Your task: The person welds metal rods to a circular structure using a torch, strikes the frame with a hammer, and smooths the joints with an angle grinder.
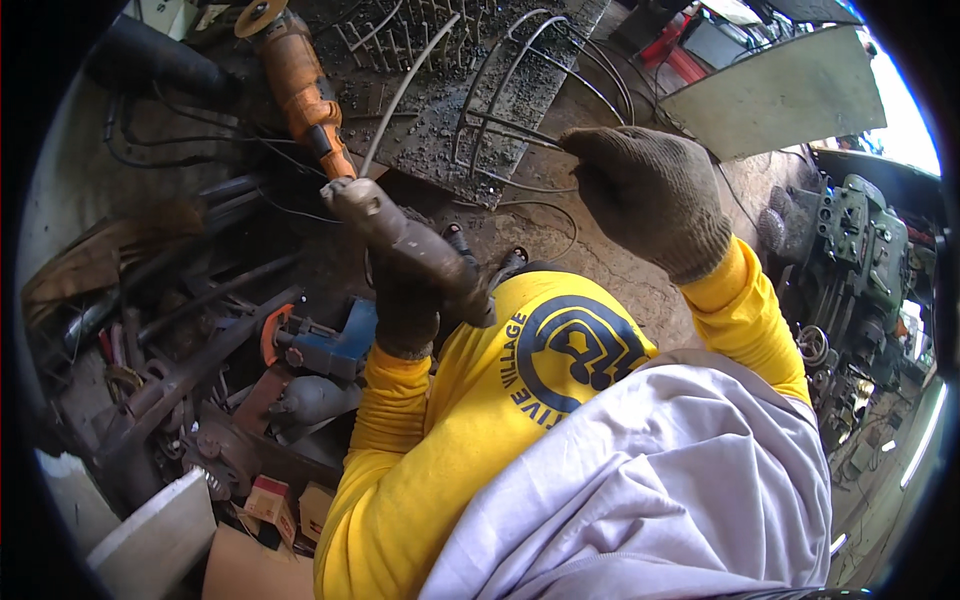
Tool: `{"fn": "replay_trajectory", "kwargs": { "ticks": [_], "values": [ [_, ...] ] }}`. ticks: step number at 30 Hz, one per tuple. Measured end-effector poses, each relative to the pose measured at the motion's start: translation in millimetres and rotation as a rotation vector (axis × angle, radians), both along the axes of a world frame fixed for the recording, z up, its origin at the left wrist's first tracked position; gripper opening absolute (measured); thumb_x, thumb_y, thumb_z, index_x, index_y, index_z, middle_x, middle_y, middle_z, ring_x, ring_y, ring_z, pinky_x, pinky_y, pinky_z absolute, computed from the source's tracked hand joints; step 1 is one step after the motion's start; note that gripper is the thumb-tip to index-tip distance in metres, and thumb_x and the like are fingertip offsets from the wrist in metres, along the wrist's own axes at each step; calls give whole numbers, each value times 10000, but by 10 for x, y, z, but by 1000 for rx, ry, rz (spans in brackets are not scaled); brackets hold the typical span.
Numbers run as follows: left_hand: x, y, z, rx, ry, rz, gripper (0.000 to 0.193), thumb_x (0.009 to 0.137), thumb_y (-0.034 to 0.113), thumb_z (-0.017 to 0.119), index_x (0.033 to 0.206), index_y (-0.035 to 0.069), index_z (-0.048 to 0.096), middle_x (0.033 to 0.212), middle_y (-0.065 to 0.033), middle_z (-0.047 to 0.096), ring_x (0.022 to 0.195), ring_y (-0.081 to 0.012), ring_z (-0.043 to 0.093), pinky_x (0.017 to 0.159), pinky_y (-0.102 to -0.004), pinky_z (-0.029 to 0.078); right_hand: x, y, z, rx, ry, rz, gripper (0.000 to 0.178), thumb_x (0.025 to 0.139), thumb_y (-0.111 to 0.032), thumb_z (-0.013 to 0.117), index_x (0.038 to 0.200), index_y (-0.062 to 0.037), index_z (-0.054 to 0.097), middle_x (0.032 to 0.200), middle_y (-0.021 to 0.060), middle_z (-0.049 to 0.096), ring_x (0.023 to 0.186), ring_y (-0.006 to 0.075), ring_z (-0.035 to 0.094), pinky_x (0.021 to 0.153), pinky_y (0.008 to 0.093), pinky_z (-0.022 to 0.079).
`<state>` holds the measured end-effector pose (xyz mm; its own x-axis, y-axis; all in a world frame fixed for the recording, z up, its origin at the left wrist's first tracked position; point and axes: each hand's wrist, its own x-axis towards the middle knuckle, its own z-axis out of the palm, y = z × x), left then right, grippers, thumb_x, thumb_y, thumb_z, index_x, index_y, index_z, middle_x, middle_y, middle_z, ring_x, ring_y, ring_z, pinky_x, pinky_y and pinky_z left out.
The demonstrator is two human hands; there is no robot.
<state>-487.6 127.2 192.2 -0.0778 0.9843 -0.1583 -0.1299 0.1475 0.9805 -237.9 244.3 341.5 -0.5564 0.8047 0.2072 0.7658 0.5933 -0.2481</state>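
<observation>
My left hand (405,305), in a dark glove, is closed around a worn brown welding electrode holder (410,238). A long grey welding rod (408,88) sticks up out of its jaw toward the table. My right hand (650,195), in a brown knitted glove, grips the near end of a frame of bent steel rods (497,92). The frame's curved part rests over the right edge of the metal table (440,150). On the table's left side lies an orange angle grinder (300,95) with a tan disc, its handle end close to the electrode holder.
A rack of short upright metal pins (410,35) stands on the grit-covered table. Cables (170,140) trail at left. Below are a blue power tool (345,340), metal bars (205,350) and small boxes (270,505). A pale panel (780,95) and green machine (855,235) stand at right.
</observation>
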Motion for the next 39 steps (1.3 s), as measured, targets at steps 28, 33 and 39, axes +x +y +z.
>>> {"fn": "replay_trajectory", "kwargs": {
  "ticks": [28,33,39],
  "values": [
    [-132,-297,-19,-127,-538,-45,417,974,333,650,1219,91,416,891,-81,603,722,-195,653,667,-386,599,141,60,27,-16,1,-15,117,855,-195,661,940,-120,692,794,126,679,738,355,673,641,446,548],
    [-195,-278,108,-41,-672,-48,378,966,230,667,1218,99,418,931,-86,607,767,-190,654,686,-358,575,130,53,117,-90,40,-19,116,858,-141,657,960,-100,694,811,141,679,741,359,674,663,438,552],
    [-402,-326,184,-18,-523,39,384,973,232,650,1228,74,410,934,-110,603,784,-218,653,714,-395,577,130,45,147,-121,56,3,158,878,-95,656,1027,-73,705,846,166,697,764,347,695,687,382,563]
  ]
}}
